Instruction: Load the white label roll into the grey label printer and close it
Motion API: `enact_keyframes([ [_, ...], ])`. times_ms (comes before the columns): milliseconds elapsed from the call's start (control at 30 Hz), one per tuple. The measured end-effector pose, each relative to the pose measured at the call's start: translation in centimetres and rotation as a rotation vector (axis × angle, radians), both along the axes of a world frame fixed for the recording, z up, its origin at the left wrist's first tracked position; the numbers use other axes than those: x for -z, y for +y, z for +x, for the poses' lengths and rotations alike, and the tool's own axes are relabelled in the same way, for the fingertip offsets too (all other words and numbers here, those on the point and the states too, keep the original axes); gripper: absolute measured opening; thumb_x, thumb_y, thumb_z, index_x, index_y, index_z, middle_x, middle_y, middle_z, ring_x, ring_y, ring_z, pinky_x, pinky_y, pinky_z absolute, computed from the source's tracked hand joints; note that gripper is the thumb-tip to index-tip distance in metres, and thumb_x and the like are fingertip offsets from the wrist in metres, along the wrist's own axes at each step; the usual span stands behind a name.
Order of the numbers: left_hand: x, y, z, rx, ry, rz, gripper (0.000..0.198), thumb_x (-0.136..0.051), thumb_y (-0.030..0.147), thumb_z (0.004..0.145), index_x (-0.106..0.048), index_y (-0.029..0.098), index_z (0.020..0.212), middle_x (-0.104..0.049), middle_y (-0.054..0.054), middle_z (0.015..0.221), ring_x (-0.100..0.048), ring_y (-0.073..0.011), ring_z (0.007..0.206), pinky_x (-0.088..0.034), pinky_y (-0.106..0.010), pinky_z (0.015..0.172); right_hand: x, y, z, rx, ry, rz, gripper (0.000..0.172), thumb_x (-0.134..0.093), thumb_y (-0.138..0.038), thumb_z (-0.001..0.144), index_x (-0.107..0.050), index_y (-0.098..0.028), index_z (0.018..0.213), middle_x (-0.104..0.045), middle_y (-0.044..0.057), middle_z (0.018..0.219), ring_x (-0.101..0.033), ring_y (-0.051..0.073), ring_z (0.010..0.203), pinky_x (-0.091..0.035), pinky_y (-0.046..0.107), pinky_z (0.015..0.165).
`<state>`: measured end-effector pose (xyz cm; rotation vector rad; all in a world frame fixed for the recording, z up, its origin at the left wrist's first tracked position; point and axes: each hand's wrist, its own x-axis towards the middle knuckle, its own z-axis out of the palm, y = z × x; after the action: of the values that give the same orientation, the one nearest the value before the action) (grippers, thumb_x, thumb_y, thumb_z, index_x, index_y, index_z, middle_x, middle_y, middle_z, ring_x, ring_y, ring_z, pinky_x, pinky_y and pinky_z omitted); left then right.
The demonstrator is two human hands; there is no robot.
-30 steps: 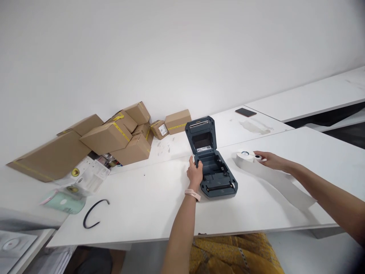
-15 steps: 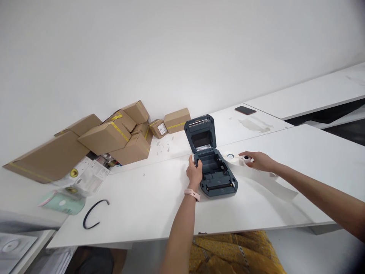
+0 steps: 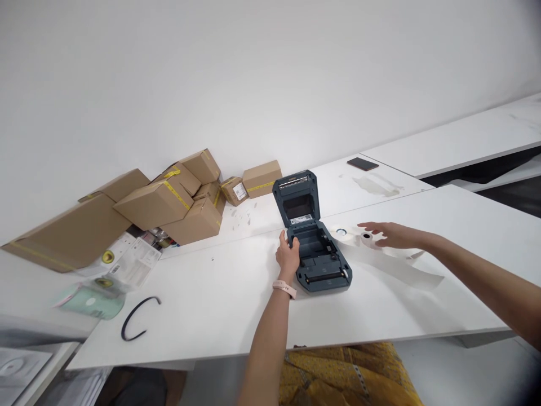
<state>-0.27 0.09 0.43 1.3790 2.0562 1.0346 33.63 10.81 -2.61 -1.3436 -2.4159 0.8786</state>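
Note:
A dark blue-grey label printer point(image 3: 323, 262) sits on the white table with its lid point(image 3: 297, 197) raised and its inside bare. My left hand point(image 3: 288, 252) holds the printer's left side wall, the thumb over the rim. To the right of the printer, my right hand point(image 3: 386, 234) hovers with fingers spread above a small white paper roll point(image 3: 367, 239) with a dark core hole. A larger white roll point(image 3: 341, 232) with a blue-ringed core lies flat between that roll and the printer. A loose paper strip point(image 3: 406, 272) trails to the right across the table.
Several cardboard boxes point(image 3: 154, 202) are piled at the back left against the wall. A black headband point(image 3: 134, 318), a mint-green pouch point(image 3: 91, 303) and clear-wrapped packages point(image 3: 135, 262) lie at left. A dark phone point(image 3: 362, 163) rests at the back right. The table's front edge point(image 3: 228, 356) runs before me.
My right hand has let go of the small paper roll, its fingers opening and shifting slightly right. My left hand and the printer stay in place.

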Motion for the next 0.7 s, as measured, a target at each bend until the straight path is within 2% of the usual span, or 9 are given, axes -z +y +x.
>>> enact_keyframes([
  [133,0.1,0.0,0.0,-0.001,0.005,0.004,0.058,-0.044,0.046,0.093,-0.037,0.024,0.146,-0.064,-0.011,0.130,-0.056,-0.0286,0.123,-0.038,-0.041,0.103,-3.1,0.7,-0.9,-0.034,0.157,-0.079,0.070,-0.057,-0.035,0.073,-0.044,-0.030,0.142,-0.054,0.008,0.141,-0.050,0.032,0.129,-0.048,0.045,0.099],
  [267,-0.1,-0.2,0.1,-0.012,0.007,0.002,0.059,-0.045,0.046,0.092,-0.038,0.023,0.146,-0.064,-0.012,0.129,-0.057,-0.0290,0.122,-0.039,-0.041,0.102,-3.9,1.0,-4.6,-0.141,0.041,-0.051,0.086,-0.065,-0.030,0.060,-0.041,-0.027,0.142,-0.049,0.009,0.146,-0.045,0.035,0.133,-0.039,0.047,0.107],
  [333,-0.2,-0.2,0.1,-0.014,0.004,0.004,0.059,-0.045,0.046,0.092,-0.037,0.022,0.146,-0.064,-0.012,0.130,-0.057,-0.0291,0.122,-0.039,-0.041,0.102,-3.6,1.3,-6.2,-0.178,-0.010,-0.054,0.086,-0.065,-0.027,0.055,-0.044,-0.023,0.139,-0.054,0.011,0.139,-0.050,0.036,0.127,-0.042,0.045,0.103],
  [433,-0.4,-0.3,0.0,-0.011,0.005,0.002,0.059,-0.044,0.046,0.092,-0.037,0.022,0.146,-0.064,-0.012,0.129,-0.057,-0.0283,0.122,-0.038,-0.041,0.103,-3.0,1.5,-7.0,-0.218,-0.004,-0.066,0.076,-0.064,-0.027,0.055,-0.049,-0.023,0.129,-0.063,0.008,0.124,-0.057,0.035,0.116,-0.047,0.041,0.095],
  [533,-0.3,-0.3,-0.1,-0.008,0.008,-0.004,0.059,-0.044,0.047,0.092,-0.037,0.023,0.146,-0.064,-0.011,0.129,-0.057,-0.0282,0.122,-0.038,-0.041,0.103,-3.1,0.9,-6.5,-0.203,0.044,-0.080,0.068,-0.069,-0.033,0.058,-0.051,-0.026,0.123,-0.064,0.006,0.118,-0.059,0.032,0.110,-0.048,0.039,0.090],
  [700,-0.2,-0.4,-0.1,0.003,-0.015,0.003,0.060,-0.044,0.047,0.092,-0.037,0.023,0.146,-0.064,-0.012,0.130,-0.057,-0.0298,0.121,-0.039,-0.042,0.101,-3.8,-1.0,-5.5,-0.196,0.163,-0.189,0.067,-0.071,-0.043,0.063,-0.049,-0.025,0.124,-0.064,0.007,0.117,-0.061,0.030,0.102,-0.051,0.036,0.080],
])
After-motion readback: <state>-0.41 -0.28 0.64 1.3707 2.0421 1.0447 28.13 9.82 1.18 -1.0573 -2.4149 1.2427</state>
